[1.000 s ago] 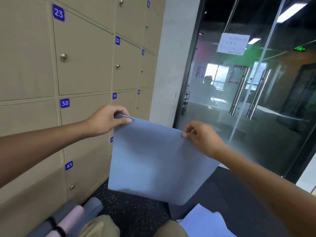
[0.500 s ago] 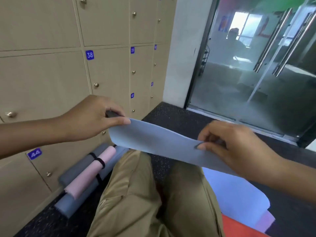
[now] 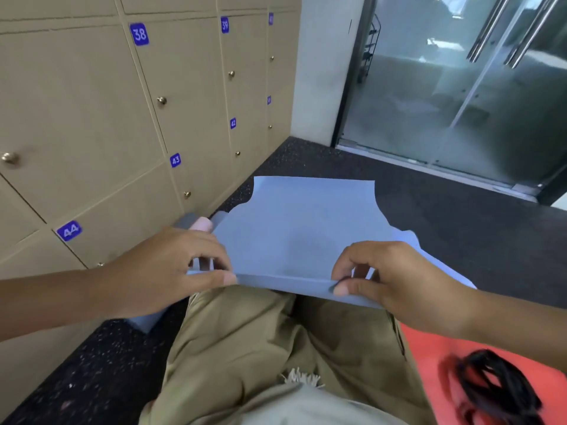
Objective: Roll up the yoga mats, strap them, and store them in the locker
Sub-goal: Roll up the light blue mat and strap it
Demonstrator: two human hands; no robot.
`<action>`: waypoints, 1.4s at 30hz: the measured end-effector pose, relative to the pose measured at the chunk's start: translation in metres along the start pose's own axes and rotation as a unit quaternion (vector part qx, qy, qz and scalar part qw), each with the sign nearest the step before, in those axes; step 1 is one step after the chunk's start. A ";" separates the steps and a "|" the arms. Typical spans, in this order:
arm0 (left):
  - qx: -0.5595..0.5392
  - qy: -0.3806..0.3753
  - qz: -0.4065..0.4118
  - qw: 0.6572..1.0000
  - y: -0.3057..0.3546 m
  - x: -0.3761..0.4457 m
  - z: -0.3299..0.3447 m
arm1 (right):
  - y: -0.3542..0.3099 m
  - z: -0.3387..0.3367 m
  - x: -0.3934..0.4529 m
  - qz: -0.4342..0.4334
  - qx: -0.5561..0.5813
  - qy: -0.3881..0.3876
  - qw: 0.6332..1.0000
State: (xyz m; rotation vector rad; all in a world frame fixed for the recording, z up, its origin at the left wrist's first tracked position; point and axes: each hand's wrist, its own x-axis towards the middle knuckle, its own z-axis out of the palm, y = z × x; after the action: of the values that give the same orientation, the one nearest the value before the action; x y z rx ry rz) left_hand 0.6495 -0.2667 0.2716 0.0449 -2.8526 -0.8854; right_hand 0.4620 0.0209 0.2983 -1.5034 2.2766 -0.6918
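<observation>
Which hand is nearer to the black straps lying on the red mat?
The right hand. It pinches the blue mat just above the red mat with the black straps. The left hand grips the blue mat's other corner, farther away.

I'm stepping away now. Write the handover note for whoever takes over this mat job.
Left hand and right hand: each pinches the near edge of the blue mat, which lies spread flat over the knees.
Rolled mats lie on the floor against the lockers, mostly hidden behind the left hand.
Black straps lie on the red mat.
Left: roll and strap the blue mat, then the red; store all. Locker doors in view are shut.
</observation>
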 end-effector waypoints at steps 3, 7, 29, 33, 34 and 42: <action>0.024 -0.032 0.018 0.999 0.011 -0.006 0.019 | 0.006 0.015 -0.006 0.006 0.021 -0.017 1.000; 0.023 -0.082 0.008 0.996 0.012 -0.010 0.039 | 0.017 0.036 -0.019 0.022 0.043 -0.045 0.998; 0.131 -0.067 -0.054 0.988 0.021 -0.010 0.095 | 0.028 0.091 -0.051 0.150 -0.080 0.020 0.985; 0.053 -0.106 -0.038 0.992 0.007 -0.003 0.083 | 0.043 0.092 -0.052 0.064 -0.053 0.036 0.996; 0.036 -0.115 -0.030 0.992 0.004 -0.002 0.082 | 0.048 0.092 -0.052 0.036 -0.045 0.037 0.998; -0.022 -0.043 0.078 0.996 -0.017 0.003 0.088 | 0.086 0.090 -0.046 -0.100 -0.001 0.075 0.992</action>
State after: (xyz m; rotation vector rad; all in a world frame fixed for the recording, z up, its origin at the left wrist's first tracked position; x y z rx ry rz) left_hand 0.6322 -0.2313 0.1905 -0.2245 -2.8653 -0.9378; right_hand 0.4611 0.0714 0.1760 -1.7509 2.2531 -0.8860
